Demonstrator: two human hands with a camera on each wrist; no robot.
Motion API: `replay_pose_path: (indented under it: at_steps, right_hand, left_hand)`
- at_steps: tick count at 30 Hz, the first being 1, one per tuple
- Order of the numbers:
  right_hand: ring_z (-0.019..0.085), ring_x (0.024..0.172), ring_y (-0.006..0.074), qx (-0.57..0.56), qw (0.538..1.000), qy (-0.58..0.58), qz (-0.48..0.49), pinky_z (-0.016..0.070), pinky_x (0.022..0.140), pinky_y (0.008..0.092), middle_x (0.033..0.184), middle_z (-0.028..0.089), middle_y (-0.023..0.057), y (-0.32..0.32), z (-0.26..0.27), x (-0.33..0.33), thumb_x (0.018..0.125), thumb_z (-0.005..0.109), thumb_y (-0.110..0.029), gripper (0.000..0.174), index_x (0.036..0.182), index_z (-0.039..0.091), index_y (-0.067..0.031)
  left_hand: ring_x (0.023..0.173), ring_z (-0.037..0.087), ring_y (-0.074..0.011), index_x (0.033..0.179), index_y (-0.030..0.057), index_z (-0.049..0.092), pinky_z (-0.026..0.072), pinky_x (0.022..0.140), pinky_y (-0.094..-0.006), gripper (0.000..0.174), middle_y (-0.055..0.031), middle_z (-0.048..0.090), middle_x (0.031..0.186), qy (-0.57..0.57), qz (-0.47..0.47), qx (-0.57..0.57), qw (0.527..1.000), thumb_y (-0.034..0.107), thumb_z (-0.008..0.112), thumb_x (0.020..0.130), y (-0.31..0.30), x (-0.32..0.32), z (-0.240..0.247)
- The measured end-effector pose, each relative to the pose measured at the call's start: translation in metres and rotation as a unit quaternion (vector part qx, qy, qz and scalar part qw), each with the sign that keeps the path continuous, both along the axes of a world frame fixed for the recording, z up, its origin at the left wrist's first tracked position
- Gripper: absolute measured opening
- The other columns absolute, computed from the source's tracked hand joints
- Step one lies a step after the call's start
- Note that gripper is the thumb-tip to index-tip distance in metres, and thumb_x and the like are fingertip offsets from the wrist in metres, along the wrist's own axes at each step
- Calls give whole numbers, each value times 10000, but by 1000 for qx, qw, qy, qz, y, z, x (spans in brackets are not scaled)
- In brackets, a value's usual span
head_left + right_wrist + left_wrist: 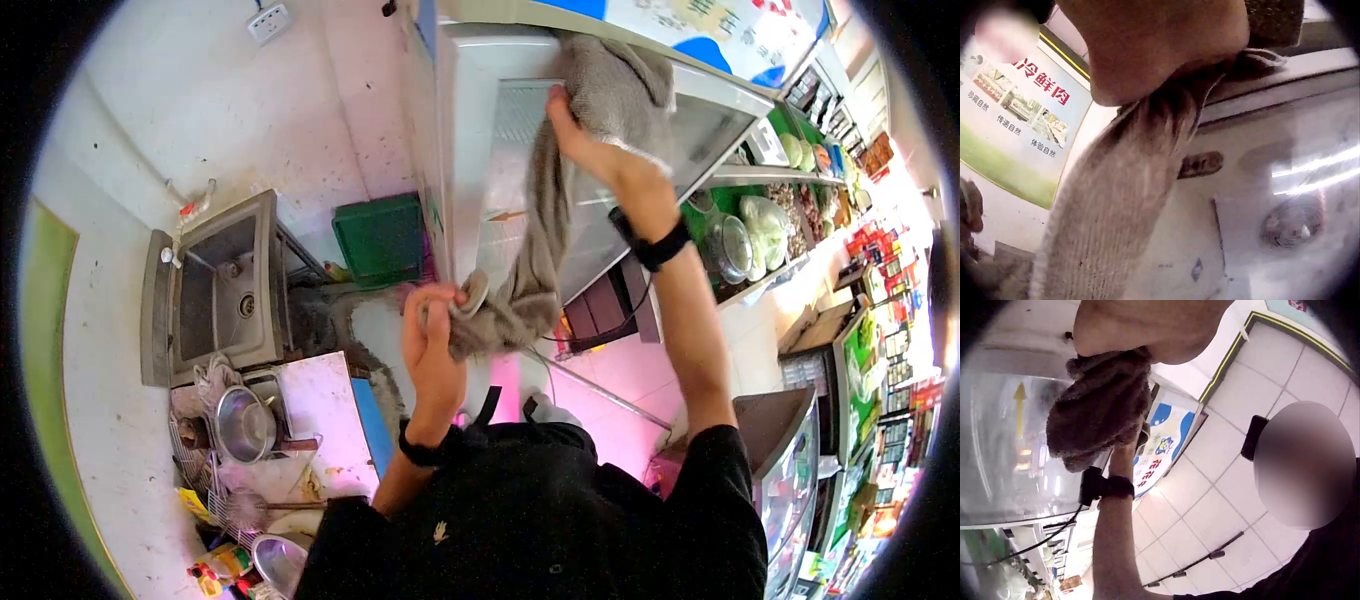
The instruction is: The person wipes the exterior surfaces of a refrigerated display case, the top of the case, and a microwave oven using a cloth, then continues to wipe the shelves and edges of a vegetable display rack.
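White wall (230, 110) and sink (228, 290) are at left. Next, the left hand (434, 350) curls its fingers around the lower end of a twisted cloth (545, 230), whose long axis rises rightward before the glass door (700, 125), to the right hand (612, 165), grasping its bunched top.

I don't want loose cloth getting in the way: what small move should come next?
Probably raise the left hand toward the right hand, gathering the slack: the gray cloth hangs in a long twist between them, in front of the glass panel, its lower end in the left hand.
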State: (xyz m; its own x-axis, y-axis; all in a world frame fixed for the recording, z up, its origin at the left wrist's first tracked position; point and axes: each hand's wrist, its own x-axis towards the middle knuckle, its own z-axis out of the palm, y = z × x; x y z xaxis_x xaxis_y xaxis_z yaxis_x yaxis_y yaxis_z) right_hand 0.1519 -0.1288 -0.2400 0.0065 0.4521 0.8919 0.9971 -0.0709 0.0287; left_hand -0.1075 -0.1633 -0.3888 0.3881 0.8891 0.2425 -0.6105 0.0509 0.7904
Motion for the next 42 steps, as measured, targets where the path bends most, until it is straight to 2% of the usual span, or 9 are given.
replay_pose_path:
  at_steps: [6,8,16,20,26,29,32,34,42]
  right_hand:
    - [640,1013,348,26,960,231,158,480,939,442,1043,713,92,9,-3,-22,824,652,-382,339,1057,684,-137]
    - [624,1071,354,-38,987,-155,1,466,965,450,1110,700,114,-14,19,5,835,664,-332,416,1192,638,-119]
    - [579,1192,276,104,993,-59,21,367,1090,515,1231,671,50,44,-10,-67,817,665,-474,522,1255,637,-192]
    - [531,1269,353,-117,993,-25,18,392,1104,458,1332,608,171,15,6,-40,865,653,-380,536,1324,597,-108]
    - [538,1273,328,-150,920,296,206,416,1084,446,1307,616,166,69,-44,-75,945,534,-450,577,1356,552,-47]
    - [551,1258,327,-207,954,-97,194,397,1108,428,1311,628,168,77,-58,-146,878,560,-252,501,1356,559,-100]
    - [567,1241,345,-37,967,-48,246,418,1088,436,1318,621,188,83,-73,-178,839,552,-135,495,1328,576,-65]
    - [599,1209,292,-133,836,362,392,446,1044,381,1244,668,149,83,-122,-185,908,478,-130,389,1266,607,-48]
    - [606,1216,301,-385,370,761,368,433,1100,415,1283,639,190,22,-250,-152,1016,331,-210,409,1252,580,12]
  left_hand:
    - [971,515,-130,1113,40,540,416,916,-274,190,-56,561,1039,-83,24,-63,994,206,452,1085,-20,-24,-12]
    - [917,531,-106,1074,62,522,482,845,-272,236,-15,534,1006,21,5,-44,999,293,471,1085,-18,-25,-3]
    - [946,511,-136,1080,55,518,447,909,-301,194,-40,522,1012,3,63,-35,997,246,483,1079,-29,-55,7]
    - [932,499,-136,1066,58,512,445,900,-297,191,-37,515,1008,50,91,1,995,247,485,1078,-37,-81,10]
    - [905,486,-150,1075,54,510,448,860,-305,221,-41,497,988,24,168,-42,985,271,466,1086,-42,-106,-4]
    - [915,498,-152,1090,54,509,458,867,-303,226,-40,504,1001,-6,135,-42,990,278,476,1083,-41,-96,-10]
    - [939,515,-155,1085,63,507,476,870,-310,228,-36,501,999,168,231,134,949,291,496,1074,-35,-104,-11]
    - [943,521,-160,1079,66,512,485,857,-314,220,-33,505,1007,-9,181,-35,983,285,497,1073,-33,-120,-20]
    - [937,547,-118,1077,48,592,467,846,-281,226,-27,584,1023,56,208,-131,968,261,517,1064,3,-154,-82]
